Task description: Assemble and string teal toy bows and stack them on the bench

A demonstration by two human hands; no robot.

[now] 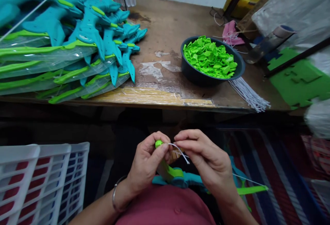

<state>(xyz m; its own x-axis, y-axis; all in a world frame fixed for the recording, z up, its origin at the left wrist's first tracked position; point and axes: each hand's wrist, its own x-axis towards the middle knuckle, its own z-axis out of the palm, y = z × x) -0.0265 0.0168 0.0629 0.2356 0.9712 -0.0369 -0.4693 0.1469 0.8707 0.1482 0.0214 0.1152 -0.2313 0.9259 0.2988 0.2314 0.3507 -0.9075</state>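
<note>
A toy bow (185, 178) with a teal body and bright green limbs lies across my lap, partly covered by my hands. My left hand (148, 158) is closed on the tip of one green limb (158, 143), thumb and index finger pinching it. From that tip a short white cord (177, 146) curves out, its knotted end hanging free. My right hand (208, 158) is just right of it, thumb and fingers bent around the bow's white string, which comes out behind the hand and runs to the other green limb's tip (257, 189).
Bagged teal and green toy bows (95, 25) are piled on the left of the worktable (160, 22). A dark bowl (198, 77) of small green plastic pieces (210, 58) sits right, beside a bundle of white cords (250, 94). White plastic crates (43, 180) stand lower left.
</note>
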